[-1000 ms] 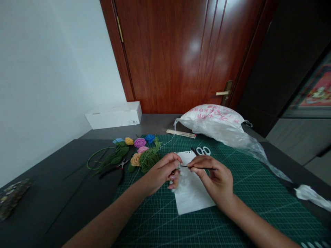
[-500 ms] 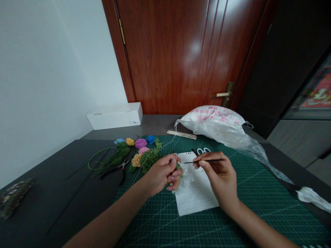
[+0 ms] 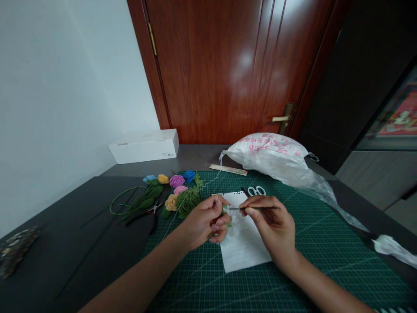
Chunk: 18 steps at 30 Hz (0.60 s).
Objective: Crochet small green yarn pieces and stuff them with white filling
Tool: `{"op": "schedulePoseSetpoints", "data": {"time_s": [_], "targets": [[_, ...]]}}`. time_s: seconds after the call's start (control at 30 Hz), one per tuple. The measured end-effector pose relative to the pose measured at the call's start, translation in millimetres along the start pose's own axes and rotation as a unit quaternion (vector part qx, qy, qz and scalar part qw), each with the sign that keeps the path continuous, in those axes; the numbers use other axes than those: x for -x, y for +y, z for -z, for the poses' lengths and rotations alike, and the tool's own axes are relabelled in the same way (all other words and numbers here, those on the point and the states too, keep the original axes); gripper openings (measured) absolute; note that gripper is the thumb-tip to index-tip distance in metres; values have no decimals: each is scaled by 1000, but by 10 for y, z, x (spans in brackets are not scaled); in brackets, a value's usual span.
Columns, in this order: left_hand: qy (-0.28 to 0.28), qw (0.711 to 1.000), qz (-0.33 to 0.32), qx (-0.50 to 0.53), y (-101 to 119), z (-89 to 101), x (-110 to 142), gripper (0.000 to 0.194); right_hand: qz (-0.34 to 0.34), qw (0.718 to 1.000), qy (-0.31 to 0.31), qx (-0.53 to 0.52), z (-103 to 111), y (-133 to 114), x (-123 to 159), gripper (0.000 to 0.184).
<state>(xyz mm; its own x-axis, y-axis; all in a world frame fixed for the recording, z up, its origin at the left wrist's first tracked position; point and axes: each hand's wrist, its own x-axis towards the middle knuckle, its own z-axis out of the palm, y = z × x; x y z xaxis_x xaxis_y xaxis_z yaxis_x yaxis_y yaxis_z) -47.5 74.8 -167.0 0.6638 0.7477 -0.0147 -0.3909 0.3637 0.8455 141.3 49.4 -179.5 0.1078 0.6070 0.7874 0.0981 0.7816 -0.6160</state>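
My left hand (image 3: 204, 221) is closed, pinching a small white and green crochet piece (image 3: 228, 216) above a white paper sheet (image 3: 243, 243). My right hand (image 3: 272, 226) is closed on a thin dark crochet hook (image 3: 257, 208), whose tip points left into the piece. A pale yarn strand (image 3: 208, 182) runs from my left hand back toward the plastic bag. Both hands hover over the green cutting mat (image 3: 293, 269).
Crocheted flowers (image 3: 177, 187) with green leaves and stems (image 3: 137, 200) lie left of the mat, beside pliers (image 3: 148, 213). White scissors (image 3: 256, 190), a ruler (image 3: 228, 169), a plastic bag (image 3: 276, 158) and a white box (image 3: 145, 145) sit farther back. A wooden door (image 3: 228, 69) stands behind.
My right hand drew the hook away to the right and up, then brought it back so its tip meets the piece again. The left hand barely moved.
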Motion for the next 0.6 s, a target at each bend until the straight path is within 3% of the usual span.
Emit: {"op": "schedulePoseSetpoints", "data": {"time_s": [0.27,0.47,0.6], "targets": [[-48,999,8,4,-27,-27,20,28,99,991,-68,57,-26,-43,25,21],[-57,998,30,-19,32,-89,32,22,42,998,-41,21,-20,29,-9,15],[-35,996,21,-80,18,-112,14,18,56,996,-63,23,-13,25,-12,15]]}}
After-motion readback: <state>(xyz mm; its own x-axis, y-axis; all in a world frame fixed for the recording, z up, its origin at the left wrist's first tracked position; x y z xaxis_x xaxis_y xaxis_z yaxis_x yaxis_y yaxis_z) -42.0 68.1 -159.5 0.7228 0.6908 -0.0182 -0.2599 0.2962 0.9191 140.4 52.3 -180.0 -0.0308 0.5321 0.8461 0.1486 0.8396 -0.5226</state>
